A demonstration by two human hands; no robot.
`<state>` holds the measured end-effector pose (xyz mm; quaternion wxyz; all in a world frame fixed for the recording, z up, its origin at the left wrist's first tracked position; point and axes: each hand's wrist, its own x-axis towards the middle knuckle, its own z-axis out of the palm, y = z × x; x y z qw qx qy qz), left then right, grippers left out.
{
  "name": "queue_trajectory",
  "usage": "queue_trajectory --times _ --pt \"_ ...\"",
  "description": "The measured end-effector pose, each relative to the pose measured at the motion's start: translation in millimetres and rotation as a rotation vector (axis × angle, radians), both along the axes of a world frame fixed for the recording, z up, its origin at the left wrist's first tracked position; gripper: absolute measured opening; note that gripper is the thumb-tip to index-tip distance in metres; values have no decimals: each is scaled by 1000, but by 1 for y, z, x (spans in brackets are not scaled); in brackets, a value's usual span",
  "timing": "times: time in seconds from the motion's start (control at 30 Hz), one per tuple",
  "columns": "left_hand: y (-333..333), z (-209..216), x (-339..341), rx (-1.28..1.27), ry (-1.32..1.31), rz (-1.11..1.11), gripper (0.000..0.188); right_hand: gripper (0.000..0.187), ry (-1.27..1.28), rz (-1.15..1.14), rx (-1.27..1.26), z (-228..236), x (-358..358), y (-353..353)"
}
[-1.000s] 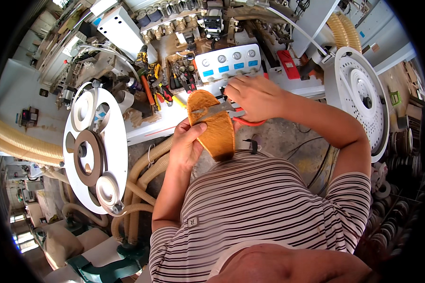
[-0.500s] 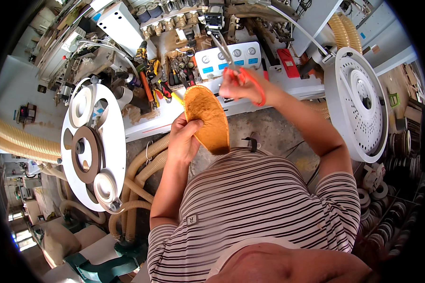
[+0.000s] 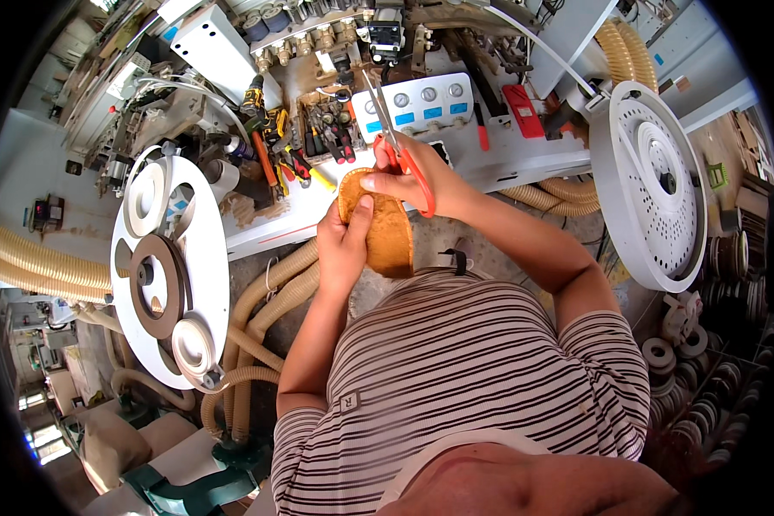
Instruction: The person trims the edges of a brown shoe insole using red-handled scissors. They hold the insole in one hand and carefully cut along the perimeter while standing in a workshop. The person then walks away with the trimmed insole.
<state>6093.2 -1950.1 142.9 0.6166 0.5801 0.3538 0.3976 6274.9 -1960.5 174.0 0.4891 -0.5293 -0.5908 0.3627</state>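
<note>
A fuzzy tan insole (image 3: 390, 239) with a stitched rim stands tilted in front of my chest. My left hand (image 3: 342, 248) is closed on its left edge, the thumb lying over its face. In my right hand (image 3: 426, 176) are scissors (image 3: 386, 116) with red handles, their blades pointing up and away from me over the bench. The right thumb lies against the far end of the insole, close to the left thumb. The right fingers behind the insole are partly hidden.
A white bench edge (image 3: 267, 234) runs across ahead, with a gauge panel (image 3: 413, 105), a tray of hand tools (image 3: 327, 129) and a red case (image 3: 522, 112) on it. White reel discs stand left (image 3: 206, 284) and right (image 3: 654, 189). Ribbed hoses (image 3: 262, 310) lie below.
My right hand has come left and down with the scissors, and its thumb now touches the insole. The left hand has shifted slightly, its thumb further up the insole.
</note>
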Motion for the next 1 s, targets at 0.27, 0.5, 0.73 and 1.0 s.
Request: queue_trajectory --times 0.27,0.5,0.73,1.0 --pt "4 -14 4 -66 12 21 37 27 337 118 -28 -22 5 11" --pt "12 -12 16 -174 -189 24 34 27 113 100 -35 -21 24 8" --pt "17 -15 20 -208 -279 1 31 40 -691 -80 265 -4 44 -16" --pt "14 10 26 -409 -383 -13 30 46 -927 -116 281 0 54 -16"
